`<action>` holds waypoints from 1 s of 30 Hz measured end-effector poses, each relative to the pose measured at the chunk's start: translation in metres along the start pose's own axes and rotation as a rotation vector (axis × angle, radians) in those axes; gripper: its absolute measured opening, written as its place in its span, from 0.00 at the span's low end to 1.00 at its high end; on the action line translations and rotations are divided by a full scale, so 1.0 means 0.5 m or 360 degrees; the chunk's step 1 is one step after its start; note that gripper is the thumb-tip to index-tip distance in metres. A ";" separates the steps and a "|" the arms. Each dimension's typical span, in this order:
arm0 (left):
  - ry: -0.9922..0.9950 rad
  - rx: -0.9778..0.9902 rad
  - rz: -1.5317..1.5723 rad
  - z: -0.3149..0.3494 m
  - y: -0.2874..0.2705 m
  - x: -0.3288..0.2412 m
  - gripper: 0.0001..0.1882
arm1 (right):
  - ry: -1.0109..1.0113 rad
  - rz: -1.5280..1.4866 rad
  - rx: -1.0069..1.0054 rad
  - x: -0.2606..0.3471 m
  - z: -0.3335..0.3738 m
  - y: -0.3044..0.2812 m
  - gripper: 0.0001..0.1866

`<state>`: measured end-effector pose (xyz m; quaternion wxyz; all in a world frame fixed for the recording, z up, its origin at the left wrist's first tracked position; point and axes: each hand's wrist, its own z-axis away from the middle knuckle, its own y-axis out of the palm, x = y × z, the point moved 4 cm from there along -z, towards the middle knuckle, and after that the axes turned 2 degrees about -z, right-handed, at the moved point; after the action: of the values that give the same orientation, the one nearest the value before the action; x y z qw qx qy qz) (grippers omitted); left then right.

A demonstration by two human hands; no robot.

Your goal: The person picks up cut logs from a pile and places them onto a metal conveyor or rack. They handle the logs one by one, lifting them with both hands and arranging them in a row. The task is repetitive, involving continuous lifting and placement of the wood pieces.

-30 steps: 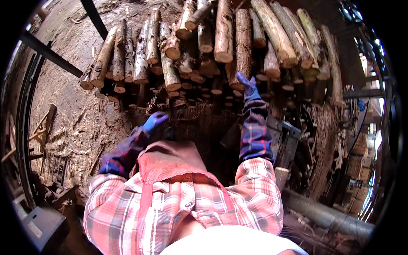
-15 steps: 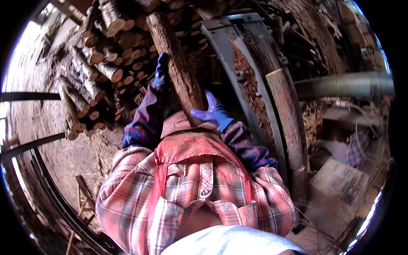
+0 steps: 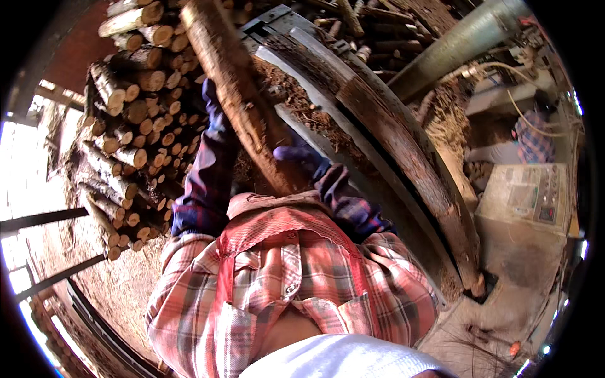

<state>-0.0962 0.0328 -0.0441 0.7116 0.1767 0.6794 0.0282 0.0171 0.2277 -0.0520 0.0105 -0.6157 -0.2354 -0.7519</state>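
Note:
A thick, rough-barked log (image 3: 236,85) slants across in front of my body, its near end close to my red apron (image 3: 287,217). On its left side lies my left hand (image 3: 212,104), in a blue-purple glove, with the fingers mostly hidden. My right hand (image 3: 301,157), gloved in purple, grips the log near its lower end; the thumb shows on top and the other fingers are out of sight. Just right of the held log runs a long grey metal trough (image 3: 309,135) with bark scraps in it. Another long log (image 3: 397,132) lies along the trough's right side.
A tall stack of cut logs (image 3: 148,120) stands at left. A thick metal pipe (image 3: 460,47) crosses at upper right. Beyond the trough are a control panel (image 3: 532,195) with buttons and a person in a plaid sleeve (image 3: 535,135). More logs (image 3: 394,31) lie behind.
My view has turned to the right, so more of the trough and control panel shows. The held log now overlaps the trough's left edge in view. Both hands stay on it.

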 end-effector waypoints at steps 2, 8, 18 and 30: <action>0.0167 0.0104 -0.0066 -0.034 0.051 -0.091 0.29 | -0.0070 -0.0398 0.0219 0.064 -0.001 -0.015 0.48; 0.0371 0.0061 -0.0168 -0.073 0.094 -0.222 0.30 | -0.0596 0.0808 -0.0384 0.330 -0.121 -0.142 0.53; -0.0241 -0.0451 0.0045 0.055 -0.191 0.017 0.19 | -0.0044 0.2885 -0.0526 0.246 -0.142 -0.389 0.60; 0.0092 -0.0922 -0.1090 0.358 -0.591 0.300 0.18 | -0.0481 0.1496 0.0318 0.283 -0.450 0.167 0.35</action>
<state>0.0308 -0.2401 -0.2708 0.6808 -0.2659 0.6823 -0.0150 -0.1986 0.1098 0.0786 0.3727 -0.7532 -0.0024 -0.5420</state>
